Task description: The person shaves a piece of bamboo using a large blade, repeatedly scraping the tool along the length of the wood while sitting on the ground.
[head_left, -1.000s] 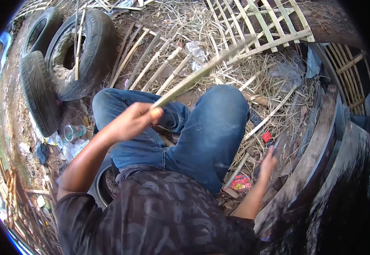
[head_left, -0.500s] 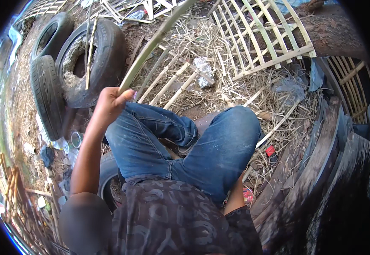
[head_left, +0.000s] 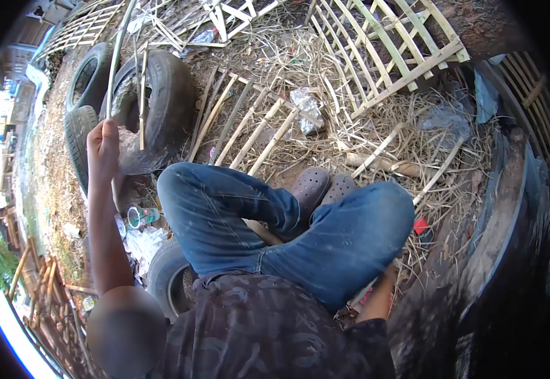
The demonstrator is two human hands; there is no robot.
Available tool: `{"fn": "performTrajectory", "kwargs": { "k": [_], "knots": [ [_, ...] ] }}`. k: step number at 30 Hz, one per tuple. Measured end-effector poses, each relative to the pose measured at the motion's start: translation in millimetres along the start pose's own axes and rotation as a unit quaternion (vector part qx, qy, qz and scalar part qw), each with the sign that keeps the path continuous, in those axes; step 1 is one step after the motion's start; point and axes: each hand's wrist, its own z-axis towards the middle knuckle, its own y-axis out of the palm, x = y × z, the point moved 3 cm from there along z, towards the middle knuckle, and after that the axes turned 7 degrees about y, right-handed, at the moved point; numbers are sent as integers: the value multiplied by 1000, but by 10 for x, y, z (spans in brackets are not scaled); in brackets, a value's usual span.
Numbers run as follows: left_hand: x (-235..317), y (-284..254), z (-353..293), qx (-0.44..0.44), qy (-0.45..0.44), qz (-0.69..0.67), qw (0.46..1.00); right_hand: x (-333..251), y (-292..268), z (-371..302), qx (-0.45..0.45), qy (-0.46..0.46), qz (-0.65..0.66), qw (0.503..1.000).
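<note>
My left hand [head_left: 103, 146] is closed around a long, thin bamboo strip [head_left: 117, 54], out at the left beside the old tyres. The strip rises nearly upright past the top edge of the picture, and its lower end shows below the fist. On my right side only the forearm [head_left: 378, 298] comes into sight. The right hand itself is hidden beyond my bent right leg, so what it touches cannot be seen.
Worn tyres [head_left: 177, 95] stand at the left, one with a slat across it. A woven bamboo lattice [head_left: 408, 79] lies at the far right. Ahead are split bamboo slats [head_left: 250, 139], a crumpled plastic bag [head_left: 305, 107] and scattered shavings. Weathered timber [head_left: 490, 208] runs along the right.
My left hand has moved left, away from my knee, and the bamboo strip has swung from a slant to nearly upright. My clogs have come into sight.
</note>
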Motion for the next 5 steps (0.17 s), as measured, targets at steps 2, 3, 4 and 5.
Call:
{"fn": "performTrajectory", "kwargs": {
  "k": [2,3,4,5],
  "knots": [
    [19,31,121,4,-11,43,999,-461,43,231,-73,-55,-5,996],
    [75,4,109,3,-2,102,995,-719,231,362,-129,-71,-25,989],
    [50,201,223,-7,16,135,991,-1067,282,405,-159,-82,-58,982],
    [44,218,222,-5,8,143,990,-1434,444,408,-196,-79,-97,973]
  ]
}}
